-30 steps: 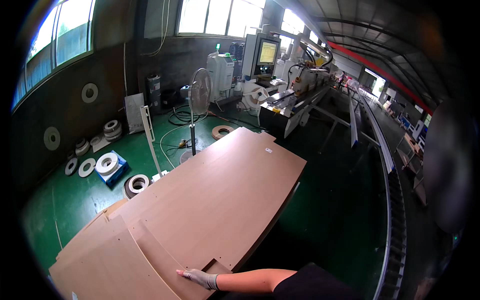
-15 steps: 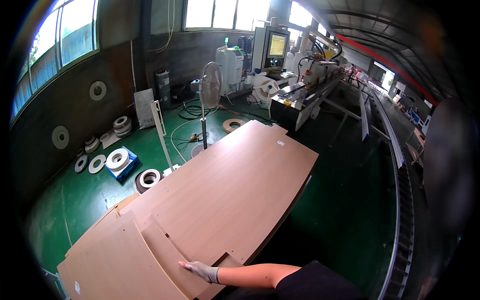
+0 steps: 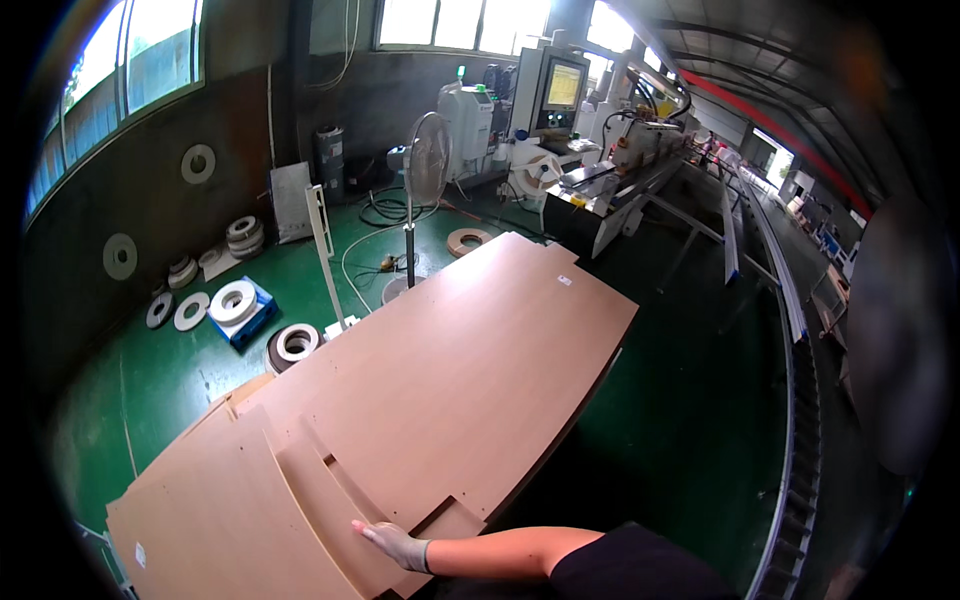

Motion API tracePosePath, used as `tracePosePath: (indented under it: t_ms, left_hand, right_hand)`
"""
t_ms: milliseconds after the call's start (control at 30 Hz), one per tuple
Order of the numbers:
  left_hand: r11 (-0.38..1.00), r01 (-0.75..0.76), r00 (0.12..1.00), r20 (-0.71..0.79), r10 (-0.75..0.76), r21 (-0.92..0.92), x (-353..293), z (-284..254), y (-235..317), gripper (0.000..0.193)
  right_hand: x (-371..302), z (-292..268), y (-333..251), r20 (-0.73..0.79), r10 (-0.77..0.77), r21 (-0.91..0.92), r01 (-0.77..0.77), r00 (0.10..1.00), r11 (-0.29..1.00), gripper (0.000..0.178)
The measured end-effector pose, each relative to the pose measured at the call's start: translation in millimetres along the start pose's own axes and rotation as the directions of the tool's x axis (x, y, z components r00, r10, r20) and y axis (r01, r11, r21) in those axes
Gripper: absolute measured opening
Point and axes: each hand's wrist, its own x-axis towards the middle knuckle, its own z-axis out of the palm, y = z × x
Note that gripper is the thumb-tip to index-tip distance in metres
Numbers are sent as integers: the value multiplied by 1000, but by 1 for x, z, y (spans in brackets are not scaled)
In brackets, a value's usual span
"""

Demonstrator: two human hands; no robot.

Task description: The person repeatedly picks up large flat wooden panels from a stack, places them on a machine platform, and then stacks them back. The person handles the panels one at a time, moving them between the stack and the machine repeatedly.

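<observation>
Where the stacked boards meet at the bottom of the view, the right hand [image 3: 393,547], in a grey glove with bare fingertips, lies over the narrow panel [image 3: 320,490], its fingers pointing toward ten o'clock; whether they pinch the wood or merely rest on it, I cannot tell. The left hand is out of view. That panel lies on the stack, between the near board [image 3: 200,500] at about nine o'clock from the hand and the wide board [image 3: 460,350] at about one. Just beyond the wrist, between one and two o'clock, a dark-edged notch [image 3: 433,515] shows. The wide board carries a small white label [image 3: 565,281] toward its far end. At eleven o'clock, past the boards, a black-and-white reel [image 3: 297,343] sits on the green floor, with a white reel [image 3: 233,302] on a blue block [image 3: 248,326] farther out. Close to twelve, a fan [image 3: 428,160] stands behind the wide board, and a tan reel [image 3: 468,241] lies just right of it. Between twelve and one, a screen [image 3: 563,86] glows yellow on a machine. Long metal rails [image 3: 768,255] run at two o'clock.
</observation>
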Motion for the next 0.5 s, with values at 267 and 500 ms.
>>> tracePosePath:
  t_ms: [267,500]
  left_hand:
    - [999,-38,998,40,38,2,14,-3,3,85]
    - [985,-160,960,221,169,-57,72,-26,25,86]
  right_hand:
    - [29,28,-38,148,-56,100,42,987,994,88]
    - [10,18,-13,86,-158,-277,176,984,945,84]
